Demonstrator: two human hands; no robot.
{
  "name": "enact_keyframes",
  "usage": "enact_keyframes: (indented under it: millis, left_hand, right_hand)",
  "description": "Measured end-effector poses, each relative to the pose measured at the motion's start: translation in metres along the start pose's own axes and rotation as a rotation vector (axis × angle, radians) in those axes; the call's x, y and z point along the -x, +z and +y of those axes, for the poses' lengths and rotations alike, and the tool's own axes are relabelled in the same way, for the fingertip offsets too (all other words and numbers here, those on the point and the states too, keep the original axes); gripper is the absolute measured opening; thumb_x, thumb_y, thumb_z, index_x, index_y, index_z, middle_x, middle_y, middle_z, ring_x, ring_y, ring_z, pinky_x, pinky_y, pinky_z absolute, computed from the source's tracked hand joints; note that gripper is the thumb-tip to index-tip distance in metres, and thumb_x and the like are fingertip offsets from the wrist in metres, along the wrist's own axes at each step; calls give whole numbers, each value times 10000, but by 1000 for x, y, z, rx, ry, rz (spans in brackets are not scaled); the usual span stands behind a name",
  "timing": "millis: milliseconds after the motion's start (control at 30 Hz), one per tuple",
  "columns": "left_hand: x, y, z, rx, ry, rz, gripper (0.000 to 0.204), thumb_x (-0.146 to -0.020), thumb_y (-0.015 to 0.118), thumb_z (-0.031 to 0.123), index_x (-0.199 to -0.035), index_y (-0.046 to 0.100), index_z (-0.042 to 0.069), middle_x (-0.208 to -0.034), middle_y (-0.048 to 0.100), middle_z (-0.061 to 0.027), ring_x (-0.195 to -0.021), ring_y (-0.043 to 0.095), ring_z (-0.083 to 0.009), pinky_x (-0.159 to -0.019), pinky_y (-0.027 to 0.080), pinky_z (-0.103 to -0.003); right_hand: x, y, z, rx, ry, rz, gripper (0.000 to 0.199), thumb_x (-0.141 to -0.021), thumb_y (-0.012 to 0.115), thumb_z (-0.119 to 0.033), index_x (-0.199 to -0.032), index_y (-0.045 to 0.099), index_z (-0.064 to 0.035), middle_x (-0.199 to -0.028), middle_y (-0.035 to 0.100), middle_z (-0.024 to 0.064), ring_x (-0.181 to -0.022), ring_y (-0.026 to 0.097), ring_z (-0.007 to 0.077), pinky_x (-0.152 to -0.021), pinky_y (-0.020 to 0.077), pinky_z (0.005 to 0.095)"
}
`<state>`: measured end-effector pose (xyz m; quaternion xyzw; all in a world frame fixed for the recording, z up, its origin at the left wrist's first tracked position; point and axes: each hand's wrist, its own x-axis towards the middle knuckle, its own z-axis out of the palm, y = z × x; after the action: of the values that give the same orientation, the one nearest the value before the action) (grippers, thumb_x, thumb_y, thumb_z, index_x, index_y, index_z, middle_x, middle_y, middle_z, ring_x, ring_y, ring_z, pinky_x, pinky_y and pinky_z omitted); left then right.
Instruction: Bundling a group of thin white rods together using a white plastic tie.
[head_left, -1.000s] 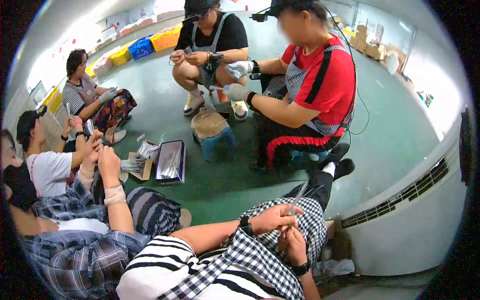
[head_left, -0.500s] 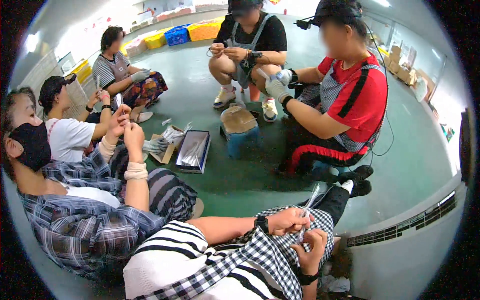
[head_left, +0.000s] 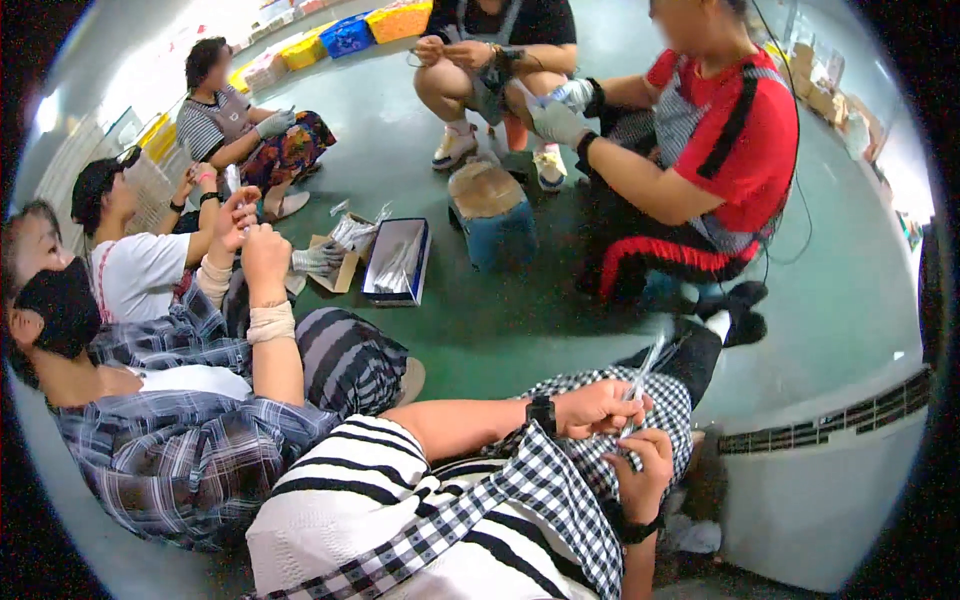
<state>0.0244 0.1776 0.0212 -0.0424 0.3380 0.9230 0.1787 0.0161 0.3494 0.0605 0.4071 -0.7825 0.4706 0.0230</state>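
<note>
Over my lap, my left hand is closed in a pinch on a slender clear plastic packet. Its upper end sticks up past the fingers; I cannot make out what is inside. Just below and to the right, my right hand has its thumb and fingers curled at the packet's lower end, pinching it. A black-and-white checked apron lies under both hands. Beyond my knees, an open blue-edged box on the floor holds several similar slim packets. Beside it stands a brown carton with more packets.
A person in a plaid shirt sits close at my left, hands raised. A person in red sits ahead right; others sit farther off. A blue stool topped with cardboard stands mid-floor. A white vented unit is at my right.
The view has tilted down and shifted, so the people and boxes ahead sit higher in it. My hands stay together on the clear packet.
</note>
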Motion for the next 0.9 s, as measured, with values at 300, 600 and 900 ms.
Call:
enact_keyframes:
  millis: [300,600,900]
  left_hand:
    - [6,-6,7,-226,129,248,163,-894,537,107,-1032,523,22,-766,596,-17,-550,461,-30,-464,343,-149]
    - [-20,-15,-4,-289,51,357,381,-872,542,63,-1231,427,3,-994,566,-57,-642,489,-36,-440,318,-125]
    - [-8,-43,7,-166,126,539,257,-873,549,71,-1108,479,-6,-896,534,-54,-575,421,-28,-406,260,-132]
  right_hand:
    - [-11,22,29,-183,349,-170,404,-841,554,-152,-1190,424,4,-1103,533,226,-982,561,357,-842,449,379]
    - [10,8,82,160,462,-112,100,-874,479,-109,-832,471,-18,-744,545,214,-720,550,389,-617,434,445]
    - [28,23,102,437,330,-273,62,-733,504,-55,-790,524,-41,-718,586,128,-730,592,309,-646,481,407]
